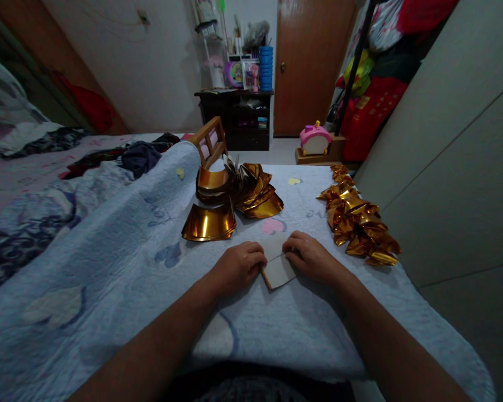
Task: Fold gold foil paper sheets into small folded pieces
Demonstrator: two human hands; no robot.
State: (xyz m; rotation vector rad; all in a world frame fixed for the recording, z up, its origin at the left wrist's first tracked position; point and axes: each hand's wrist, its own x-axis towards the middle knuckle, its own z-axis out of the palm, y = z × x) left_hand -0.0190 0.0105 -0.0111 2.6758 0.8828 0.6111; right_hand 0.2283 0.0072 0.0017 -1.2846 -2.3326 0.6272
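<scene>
A sheet of gold foil paper (279, 272) lies on the quilt with its pale side up. A crease runs across it, and a thin gold strip shows along its lower left edge. My left hand (245, 262) grips the left edge, its fingers bent together. At the opposite edge, my right hand (305, 254) has its fingers curled closed on the paper. Beyond my hands sits a fanned pile of gold foil sheets (209, 223), some curling upward. To the right is a heap of folded gold foil pieces (356, 220).
A light blue quilt (142, 312) with heart patterns covers the surface under my hands. Its left side rises toward a bed with clothes (140, 159). Past the far edge stand a small wooden rail (209, 139), a pink toy (316, 139) and a dark cabinet (237, 120). A pale panel (452, 156) borders the right.
</scene>
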